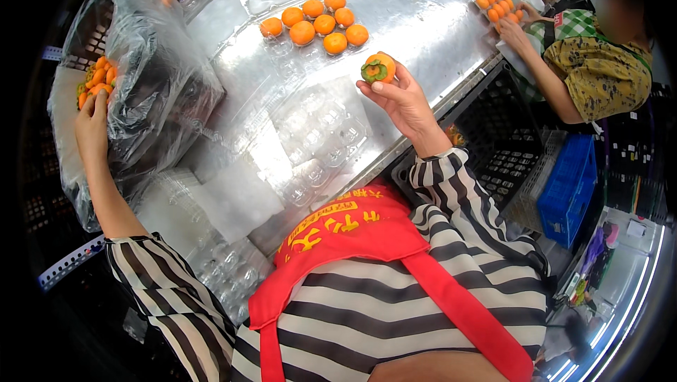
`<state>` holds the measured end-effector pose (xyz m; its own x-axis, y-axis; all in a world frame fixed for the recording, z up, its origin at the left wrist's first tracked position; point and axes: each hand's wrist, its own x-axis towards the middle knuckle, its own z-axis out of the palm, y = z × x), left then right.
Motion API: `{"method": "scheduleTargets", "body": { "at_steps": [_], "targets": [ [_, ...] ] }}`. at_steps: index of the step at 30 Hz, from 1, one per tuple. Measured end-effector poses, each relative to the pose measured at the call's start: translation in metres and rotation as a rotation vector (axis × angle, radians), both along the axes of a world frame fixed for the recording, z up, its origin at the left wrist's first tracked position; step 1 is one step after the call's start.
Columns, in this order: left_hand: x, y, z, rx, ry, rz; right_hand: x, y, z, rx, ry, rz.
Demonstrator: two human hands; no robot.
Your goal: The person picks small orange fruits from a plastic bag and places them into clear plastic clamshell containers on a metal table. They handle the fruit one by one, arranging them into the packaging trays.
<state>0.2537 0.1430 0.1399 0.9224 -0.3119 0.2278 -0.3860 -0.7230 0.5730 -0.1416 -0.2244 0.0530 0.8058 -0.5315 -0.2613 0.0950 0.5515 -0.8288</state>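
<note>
In my right hand is an orange persimmon, its green calyx facing left, gripped between thumb and fingers above the metal table. My left hand reaches into a plastic-lined crate at the left, its fingertips closed on a persimmon among several others; part of this grip is hidden. Beyond my right hand, a clear molded tray holds several persimmons, with bare cups at its near left side. Nearer to me lies a clear tray without fruit.
Stacked clear trays and a white sheet lie at the near left. At the right, a co-worker's hands touch a filled tray. Black crates and a blue crate stand beside the table's right edge.
</note>
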Motion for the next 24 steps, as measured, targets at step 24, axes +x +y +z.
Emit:
{"method": "scheduleTargets", "body": {
  "at_steps": [24],
  "targets": [
    [0.0, -0.001, 0.003, 0.089, -0.069, 0.035, 0.003, 0.021, -0.003, -0.903, 0.148, -0.015]
  ]
}}
